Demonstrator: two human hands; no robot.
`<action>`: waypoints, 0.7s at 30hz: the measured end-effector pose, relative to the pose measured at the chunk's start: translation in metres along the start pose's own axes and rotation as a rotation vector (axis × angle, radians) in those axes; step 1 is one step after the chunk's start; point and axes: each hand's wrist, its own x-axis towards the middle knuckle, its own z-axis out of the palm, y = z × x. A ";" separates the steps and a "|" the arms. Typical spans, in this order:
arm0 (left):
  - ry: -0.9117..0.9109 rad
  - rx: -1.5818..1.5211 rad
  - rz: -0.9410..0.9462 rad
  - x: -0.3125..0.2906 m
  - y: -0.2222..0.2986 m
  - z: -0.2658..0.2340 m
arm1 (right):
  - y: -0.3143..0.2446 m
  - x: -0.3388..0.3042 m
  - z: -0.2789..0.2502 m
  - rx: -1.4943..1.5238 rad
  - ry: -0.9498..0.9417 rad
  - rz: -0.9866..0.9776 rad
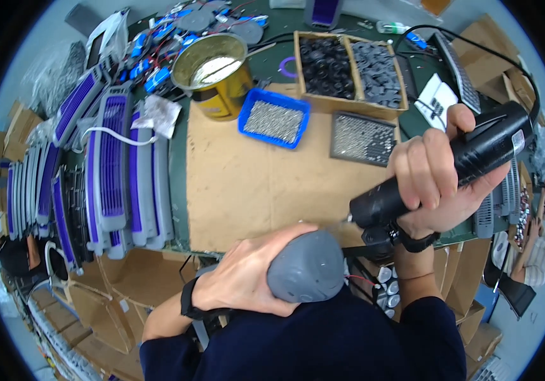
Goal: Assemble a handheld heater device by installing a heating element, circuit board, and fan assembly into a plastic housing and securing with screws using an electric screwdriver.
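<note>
My left hand [237,279] is wrapped round a rounded grey plastic housing [307,267], held just off the near edge of the bench. A thin red wire shows at the housing's right side. In my right hand [431,171] is a black electric screwdriver [494,143], its cord rising from the back end. The driver points left and slightly down, its tip close to the upper right of the housing; the area there is blurred, so I cannot tell if they touch. Beyond my hands, a blue tray [242,124] of small screws and a dark screw tray [362,138] lie on cardboard.
A cardboard sheet [247,190] covers the bench middle. Behind it stand a yellow tin [221,98] and a two-part wooden box [348,108] of dark and grey parts. Purple-grey panels [113,178] stack at left. The screwdriver cord [501,54] arches at right. Other people work at both sides.
</note>
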 end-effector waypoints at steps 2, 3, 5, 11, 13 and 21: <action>0.002 -0.035 -0.042 -0.001 0.002 -0.003 | -0.017 0.003 -0.012 -0.143 0.129 -0.147; 0.005 -0.062 -0.115 -0.002 0.003 -0.004 | -0.029 0.002 -0.026 -0.325 0.222 -0.227; 0.003 -0.055 -0.098 -0.001 0.002 -0.002 | -0.039 0.003 -0.066 -0.561 0.394 -0.329; 0.034 -0.062 -0.141 0.006 -0.001 0.000 | -0.020 0.000 -0.108 -0.787 0.541 -0.193; 0.054 -0.061 -0.137 0.007 -0.001 0.000 | -0.017 0.001 -0.114 -0.776 0.534 -0.182; 0.068 -0.071 -0.151 0.011 -0.003 0.001 | -0.010 -0.001 -0.127 -0.815 0.493 -0.137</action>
